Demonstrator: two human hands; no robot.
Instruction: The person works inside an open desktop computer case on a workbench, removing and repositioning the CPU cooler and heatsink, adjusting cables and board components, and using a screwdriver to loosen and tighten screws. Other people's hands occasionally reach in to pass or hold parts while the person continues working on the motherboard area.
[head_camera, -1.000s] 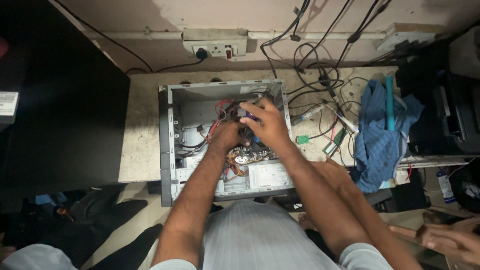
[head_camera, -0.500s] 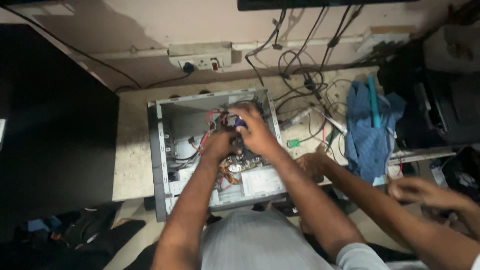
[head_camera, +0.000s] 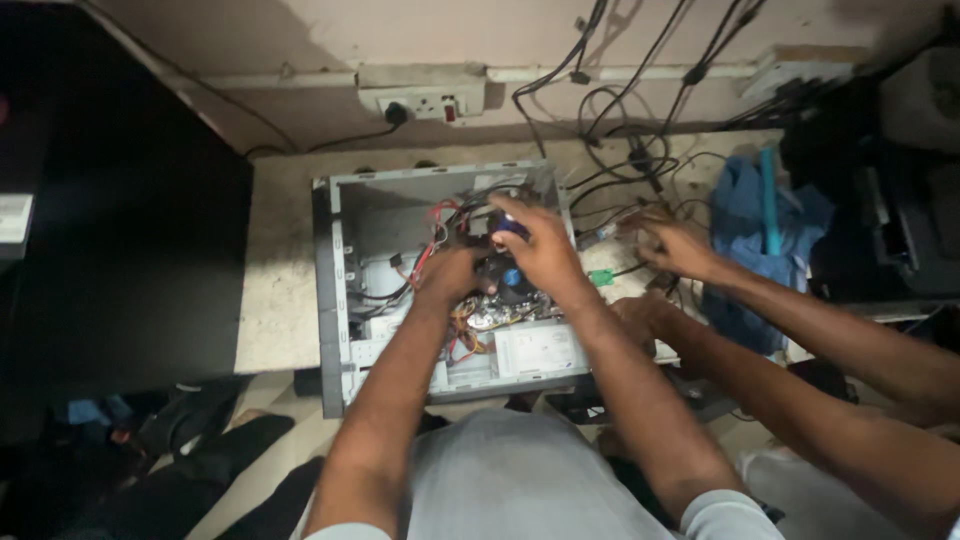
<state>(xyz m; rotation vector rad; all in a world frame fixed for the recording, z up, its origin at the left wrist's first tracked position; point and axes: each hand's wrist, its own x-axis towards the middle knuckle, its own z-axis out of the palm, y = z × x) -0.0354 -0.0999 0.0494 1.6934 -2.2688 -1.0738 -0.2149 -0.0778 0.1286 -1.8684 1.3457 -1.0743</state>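
An open grey computer case (head_camera: 335, 300) lies on its side on a pale table (head_camera: 275, 290), with red, yellow and black wires and a board showing inside. My left hand (head_camera: 450, 275) rests deep in the case on a dark part, its fingertips hidden. Just to its right, my right hand (head_camera: 540, 250) curls its fingers over a small blue-topped part (head_camera: 507, 226) near the case's upper right corner.
Another person's two hands (head_camera: 680, 245) reach in from the right among black cables (head_camera: 620, 150) beside the case. A blue cloth (head_camera: 745, 215) lies right of them. A white socket strip (head_camera: 420, 98) sits on the back wall, and a large black panel (head_camera: 120, 250) stands at left.
The other person's hand has come up from the lower right to the cables beside the case. My two hands have stayed inside the case, shifting only slightly.
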